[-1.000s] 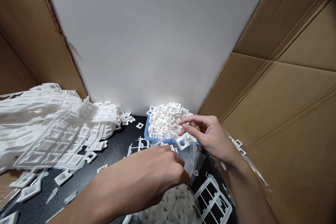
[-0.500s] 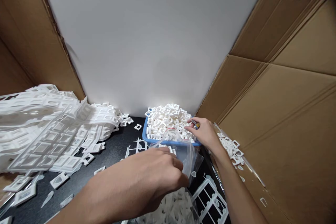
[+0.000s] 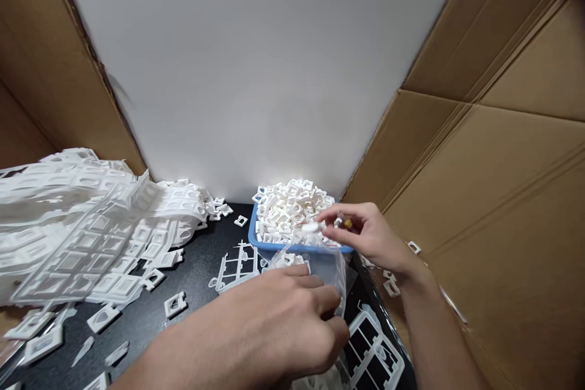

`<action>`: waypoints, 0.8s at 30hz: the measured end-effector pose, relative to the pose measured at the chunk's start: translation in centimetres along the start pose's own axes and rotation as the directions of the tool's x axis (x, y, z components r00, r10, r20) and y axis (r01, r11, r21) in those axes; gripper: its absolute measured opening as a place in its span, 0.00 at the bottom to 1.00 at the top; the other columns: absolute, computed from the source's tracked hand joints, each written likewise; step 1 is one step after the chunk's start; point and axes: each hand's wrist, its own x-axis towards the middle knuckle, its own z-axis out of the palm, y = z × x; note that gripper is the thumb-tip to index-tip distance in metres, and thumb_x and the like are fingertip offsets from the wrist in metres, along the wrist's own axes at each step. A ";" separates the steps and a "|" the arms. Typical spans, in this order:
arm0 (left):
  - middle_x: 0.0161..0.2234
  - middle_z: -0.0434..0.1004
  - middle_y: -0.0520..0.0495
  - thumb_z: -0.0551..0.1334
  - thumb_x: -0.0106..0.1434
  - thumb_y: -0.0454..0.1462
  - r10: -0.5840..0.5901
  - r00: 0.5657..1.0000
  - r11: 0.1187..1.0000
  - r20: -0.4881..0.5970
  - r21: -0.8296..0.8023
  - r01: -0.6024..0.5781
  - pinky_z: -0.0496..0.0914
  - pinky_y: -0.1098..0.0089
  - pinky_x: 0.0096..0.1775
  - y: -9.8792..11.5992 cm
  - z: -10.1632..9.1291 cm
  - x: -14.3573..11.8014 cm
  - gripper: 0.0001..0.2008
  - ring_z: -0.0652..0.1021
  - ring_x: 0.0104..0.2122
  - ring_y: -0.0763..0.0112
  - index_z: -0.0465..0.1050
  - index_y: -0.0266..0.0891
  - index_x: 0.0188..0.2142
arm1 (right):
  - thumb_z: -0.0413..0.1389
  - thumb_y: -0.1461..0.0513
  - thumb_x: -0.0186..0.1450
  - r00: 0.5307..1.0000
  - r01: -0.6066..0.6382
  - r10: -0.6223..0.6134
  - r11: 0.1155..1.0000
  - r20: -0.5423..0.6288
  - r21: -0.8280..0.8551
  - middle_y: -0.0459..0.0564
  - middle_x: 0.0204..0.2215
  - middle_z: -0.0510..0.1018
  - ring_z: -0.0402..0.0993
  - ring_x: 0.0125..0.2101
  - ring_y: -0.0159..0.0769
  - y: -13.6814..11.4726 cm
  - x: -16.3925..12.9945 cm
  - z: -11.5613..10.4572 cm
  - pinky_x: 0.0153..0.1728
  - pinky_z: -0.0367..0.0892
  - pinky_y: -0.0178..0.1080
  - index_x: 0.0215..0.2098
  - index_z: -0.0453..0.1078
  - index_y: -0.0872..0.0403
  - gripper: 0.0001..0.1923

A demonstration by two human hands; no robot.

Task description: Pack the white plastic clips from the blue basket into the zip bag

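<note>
Low in front of me, my left hand point(image 3: 297, 323) is closed on a clear plastic zip bag point(image 3: 336, 274) that bunches above its knuckles. White pieces lie in and behind the bag, partly hidden by this hand. Over the front right of a blue basin point(image 3: 252, 233), my right hand point(image 3: 365, 234) pinches a small white plastic piece point(image 3: 311, 228) by the bag's mouth. Something small and yellow point(image 3: 348, 223) shows within its curled fingers; its kind is unclear. A heap of white square frame pieces point(image 3: 292, 207) fills the basin above its rim.
Sheets of joined white frames point(image 3: 77, 250) pile up on the left. Loose pieces point(image 3: 175, 304) dot the black table point(image 3: 201, 283). Empty sprue frames point(image 3: 242, 265) lie by the basin and at lower right. Cardboard walls point(image 3: 498, 195) stand on both sides, a grey wall behind.
My right hand has come away from the heap with a white piece at its fingertips, now over the bag's mouth. My left hand has shifted slightly right with the bag.
</note>
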 end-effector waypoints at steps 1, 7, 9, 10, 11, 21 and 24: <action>0.36 0.77 0.51 0.69 0.68 0.27 -0.007 1.000 1.000 0.000 0.009 0.007 0.67 0.63 0.39 0.0 0.0 0.0 0.09 0.75 0.35 0.66 0.73 0.39 0.36 | 0.70 0.49 0.65 0.998 -0.002 0.000 0.999 0.060 0.032 0.46 0.33 0.81 0.65 0.26 0.30 -0.7 -0.3 -0.1 0.25 0.58 0.35 0.46 0.84 0.51 0.17; 0.36 0.77 0.51 0.69 0.69 0.29 0.006 0.998 0.999 0.055 0.037 -0.008 0.68 0.60 0.40 0.6 0.1 -0.2 0.08 0.75 0.34 0.65 0.73 0.40 0.37 | 0.62 0.51 0.73 0.997 -0.032 0.018 0.984 -0.077 -0.174 0.49 0.38 0.85 0.78 0.36 0.38 0.8 0.3 0.1 0.37 0.67 0.38 0.43 0.83 0.50 0.13; 0.35 0.76 0.52 0.70 0.69 0.30 0.025 0.998 0.999 0.050 0.038 -0.027 0.68 0.60 0.38 0.7 1.0 -0.1 0.09 0.74 0.32 0.65 0.72 0.40 0.36 | 0.62 0.54 0.72 0.989 -0.093 0.045 0.932 -0.144 -0.349 0.50 0.39 0.86 0.80 0.39 0.42 2.8 1.0 0.5 0.42 0.68 0.40 0.42 0.83 0.49 0.10; 0.34 0.75 0.52 0.71 0.68 0.31 0.038 0.999 0.998 0.025 0.042 -0.039 0.67 0.59 0.36 0.6 1.7 -0.1 0.09 0.73 0.31 0.66 0.72 0.40 0.35 | 0.62 0.56 0.71 0.984 -0.129 0.064 0.897 -0.165 -0.424 0.50 0.39 0.87 0.81 0.40 0.43 3.9 1.3 0.8 0.43 0.68 0.41 0.43 0.83 0.49 0.09; 0.33 0.74 0.52 0.71 0.68 0.32 0.060 0.998 0.997 -0.013 0.041 -0.059 0.66 0.59 0.35 0.5 2.5 -0.1 0.10 0.72 0.30 0.66 0.71 0.40 0.34 | 0.63 0.57 0.70 0.980 -0.162 0.086 0.865 -0.178 -0.476 0.51 0.39 0.87 0.82 0.41 0.45 4.8 1.5 1.2 0.43 0.67 0.42 0.45 0.83 0.49 0.08; 0.31 0.74 0.51 0.68 0.73 0.35 0.073 0.994 0.997 -0.083 0.043 -0.070 0.67 0.59 0.34 0.3 3.5 0.3 0.11 0.72 0.29 0.67 0.73 0.40 0.32 | 0.61 0.58 0.70 0.966 -0.174 0.070 0.887 -0.248 -0.427 0.54 0.40 0.86 0.81 0.41 0.44 7.7 2.6 3.0 0.44 0.68 0.40 0.42 0.82 0.53 0.09; 0.33 0.76 0.51 0.71 0.71 0.34 0.084 0.996 0.996 0.013 0.031 -0.085 0.69 0.60 0.36 0.3 2.1 0.4 0.09 0.74 0.30 0.67 0.75 0.39 0.33 | 0.63 0.50 0.70 0.954 -0.121 0.057 0.972 -0.295 -0.203 0.53 0.38 0.85 0.79 0.37 0.41 6.5 2.4 1.6 0.40 0.70 0.40 0.44 0.82 0.56 0.18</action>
